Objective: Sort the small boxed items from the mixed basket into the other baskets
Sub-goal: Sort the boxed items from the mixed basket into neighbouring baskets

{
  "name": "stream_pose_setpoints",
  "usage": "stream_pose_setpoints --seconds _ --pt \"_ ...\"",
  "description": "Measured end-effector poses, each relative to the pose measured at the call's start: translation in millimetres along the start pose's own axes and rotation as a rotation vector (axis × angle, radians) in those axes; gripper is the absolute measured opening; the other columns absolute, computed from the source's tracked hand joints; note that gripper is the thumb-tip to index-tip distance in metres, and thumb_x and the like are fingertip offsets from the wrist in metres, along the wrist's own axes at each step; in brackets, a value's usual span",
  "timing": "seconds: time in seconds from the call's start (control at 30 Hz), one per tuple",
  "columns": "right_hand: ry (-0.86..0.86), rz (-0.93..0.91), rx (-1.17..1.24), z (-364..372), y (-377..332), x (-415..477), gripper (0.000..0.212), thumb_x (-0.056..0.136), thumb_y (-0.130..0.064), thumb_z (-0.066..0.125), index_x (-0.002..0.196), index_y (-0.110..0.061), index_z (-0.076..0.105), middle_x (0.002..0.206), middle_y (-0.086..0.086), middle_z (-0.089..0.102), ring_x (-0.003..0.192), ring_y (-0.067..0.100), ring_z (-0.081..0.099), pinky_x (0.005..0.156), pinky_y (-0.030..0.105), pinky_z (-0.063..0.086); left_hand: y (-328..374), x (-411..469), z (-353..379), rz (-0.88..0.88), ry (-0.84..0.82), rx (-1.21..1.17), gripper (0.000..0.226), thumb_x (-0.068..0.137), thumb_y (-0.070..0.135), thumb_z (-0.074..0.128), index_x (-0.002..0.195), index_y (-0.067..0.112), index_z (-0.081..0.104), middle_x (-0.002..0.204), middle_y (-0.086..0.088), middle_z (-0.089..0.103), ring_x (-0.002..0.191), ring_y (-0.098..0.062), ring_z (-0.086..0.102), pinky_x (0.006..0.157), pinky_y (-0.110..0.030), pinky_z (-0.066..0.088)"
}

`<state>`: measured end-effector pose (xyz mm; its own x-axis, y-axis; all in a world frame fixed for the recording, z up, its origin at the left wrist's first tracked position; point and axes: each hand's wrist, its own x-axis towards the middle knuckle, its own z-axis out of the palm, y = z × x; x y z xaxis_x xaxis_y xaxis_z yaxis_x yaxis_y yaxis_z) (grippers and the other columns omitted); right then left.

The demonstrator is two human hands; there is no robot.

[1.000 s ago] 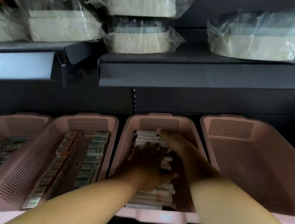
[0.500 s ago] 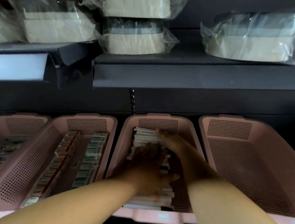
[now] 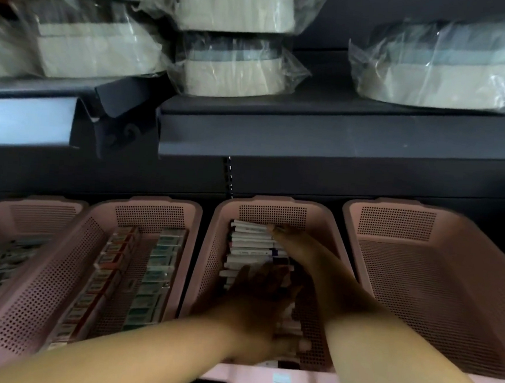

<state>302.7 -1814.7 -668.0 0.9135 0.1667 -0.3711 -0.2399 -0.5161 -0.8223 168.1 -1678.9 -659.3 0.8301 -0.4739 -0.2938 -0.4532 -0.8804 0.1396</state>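
Note:
Several pink perforated baskets stand in a row on a dark shelf. The middle basket (image 3: 274, 203) holds a row of small white boxes (image 3: 248, 244) stacked on edge. My left hand (image 3: 262, 304) lies flat on top of the near part of that row, fingers spread. My right hand (image 3: 294, 240) reaches deeper along the right side of the row, fingertips at the far boxes; whether it grips any cannot be told. The basket to the left (image 3: 153, 210) holds two rows of small boxes (image 3: 154, 271). The right basket (image 3: 421, 259) holds nothing.
A further pink basket (image 3: 29, 213) with boxed items sits at the far left, partly cut off. An upper dark shelf (image 3: 325, 130) overhangs the baskets and carries several plastic-wrapped packs (image 3: 231, 65). The view is somewhat blurred.
Both hands stay in the middle basket. My left hand has slid slightly toward me along the row of boxes, and the camera has shifted a little.

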Motion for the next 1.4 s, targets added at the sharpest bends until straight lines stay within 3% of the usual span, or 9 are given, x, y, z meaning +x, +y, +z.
stream_pose_setpoints --seconds 0.17,0.27,0.4,0.53,0.73,0.87,1.03,1.17,1.4 --pt "0.002 0.083 0.316 0 2 -9 0.055 0.084 -0.072 0.058 0.11 -0.026 0.073 0.107 0.006 0.074 0.099 0.026 0.07 0.097 0.041 0.054 -14 35 -24 -0.123 0.21 -0.076 0.091 0.093 0.079 0.043 0.165 0.038 0.003 0.174 0.008 -0.003 0.161 -0.02 -0.007 0.129 -0.05 -0.003" --pt "0.052 0.055 0.327 0 4 -2 0.077 0.071 -0.083 0.055 0.118 -0.026 0.071 0.117 0.002 0.072 0.106 0.026 0.068 0.101 0.046 0.052 -33 63 -28 -0.224 0.299 -0.097 0.093 0.093 0.08 0.042 0.166 0.034 0.008 0.175 0.002 0.006 0.161 -0.024 0.002 0.129 -0.052 0.005" --pt "0.163 0.034 0.312 -4 -4 -3 0.058 0.097 -0.062 0.046 0.127 -0.016 0.064 0.109 0.005 0.071 0.099 0.023 0.067 0.086 0.036 0.055 -48 84 -20 -0.261 0.324 -0.067 0.099 0.091 0.083 0.036 0.167 0.026 0.009 0.174 -0.005 0.009 0.16 -0.028 0.006 0.129 -0.052 0.005" --pt "0.133 0.036 0.258 1 -5 0 0.054 0.101 -0.058 0.043 0.13 -0.017 0.061 0.132 0.009 0.063 0.113 0.026 0.061 0.105 0.04 0.046 -57 95 -9 -0.287 0.273 -0.052 0.103 0.088 0.087 0.03 0.167 0.026 0.005 0.175 -0.007 0.005 0.161 -0.029 0.002 0.128 -0.056 0.004" --pt "0.048 0.022 0.216 10 -5 -1 0.066 0.09 -0.075 0.045 0.134 -0.029 0.06 0.135 0.0 0.06 0.124 0.025 0.057 0.11 0.042 0.042 -56 99 -9 -0.217 0.352 -0.082 0.089 0.085 0.08 0.036 0.162 0.036 0.025 0.167 0.001 0.031 0.154 -0.026 0.026 0.124 -0.057 0.022" --pt "0.016 0.002 0.272 12 -2 4 0.068 0.083 -0.078 0.052 0.127 -0.028 0.065 0.132 0.001 0.065 0.117 0.021 0.062 0.108 0.042 0.047 -55 101 -14 -0.222 0.325 -0.112 0.077 0.091 0.066 0.033 0.162 0.035 0.026 0.168 -0.001 0.028 0.155 -0.028 0.024 0.125 -0.059 0.02" --pt "0.142 -0.05 0.13 19 -8 5 0.057 0.102 -0.06 0.035 0.137 -0.02 0.057 0.138 0.011 0.059 0.127 0.031 0.054 0.114 0.042 0.038 -49 98 -17 -0.284 0.324 -0.113 0.074 0.097 0.057 0.041 0.163 0.029 0.023 0.168 -0.004 0.025 0.155 -0.031 0.021 0.125 -0.06 0.017" --pt "0.103 -0.085 0.155 24 -9 -2 0.056 0.102 -0.058 0.039 0.144 -0.023 0.049 0.147 0.011 0.051 0.135 0.031 0.048 0.116 0.038 0.033 -54 103 -19 -0.285 0.294 -0.133 0.077 0.089 0.054 0.046 0.161 0.039 0.023 0.168 -0.004 0.023 0.155 -0.033 0.019 0.126 -0.061 0.013" --pt "0.168 -0.19 0.18 32 -10 -6 0.039 0.105 -0.047 0.04 0.131 -0.022 0.057 0.13 0.006 0.058 0.111 0.019 0.054 0.098 0.025 0.037 -54 105 -18 -0.324 0.251 -0.102 0.077 0.094 0.047 0.052 0.163 0.033 0.021 0.17 -0.006 0.02 0.156 -0.034 0.016 0.126 -0.06 0.012"
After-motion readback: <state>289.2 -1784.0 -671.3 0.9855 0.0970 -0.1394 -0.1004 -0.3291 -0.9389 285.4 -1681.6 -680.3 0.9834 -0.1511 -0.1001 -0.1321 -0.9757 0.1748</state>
